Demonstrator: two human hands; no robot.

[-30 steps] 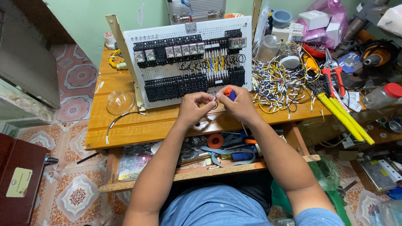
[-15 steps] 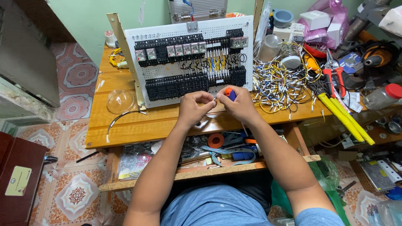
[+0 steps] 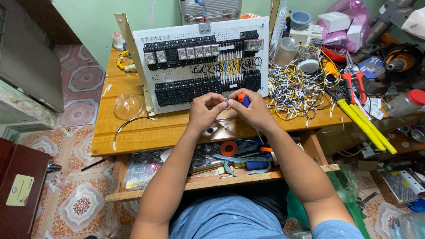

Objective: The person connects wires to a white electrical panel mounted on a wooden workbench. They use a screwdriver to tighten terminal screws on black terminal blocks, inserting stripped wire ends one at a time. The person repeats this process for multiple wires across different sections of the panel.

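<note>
My left hand (image 3: 206,110) and my right hand (image 3: 251,109) meet over the wooden table (image 3: 146,128), just in front of a white perforated panel (image 3: 195,62) carrying rows of black relays and coloured wiring. My right hand grips a screwdriver with an orange and blue handle (image 3: 243,98). My left hand pinches a small ring-like part (image 3: 226,105) between thumb and fingers, right against the screwdriver hand. What the part is cannot be made out.
A pile of yellow, white and blue wires (image 3: 296,90) lies right of the panel. Red-handled cutters (image 3: 354,79) and yellow-handled pliers (image 3: 363,126) lie further right. A clear dome (image 3: 128,106) sits at left. A lower shelf (image 3: 221,177) holds tape rolls and tools.
</note>
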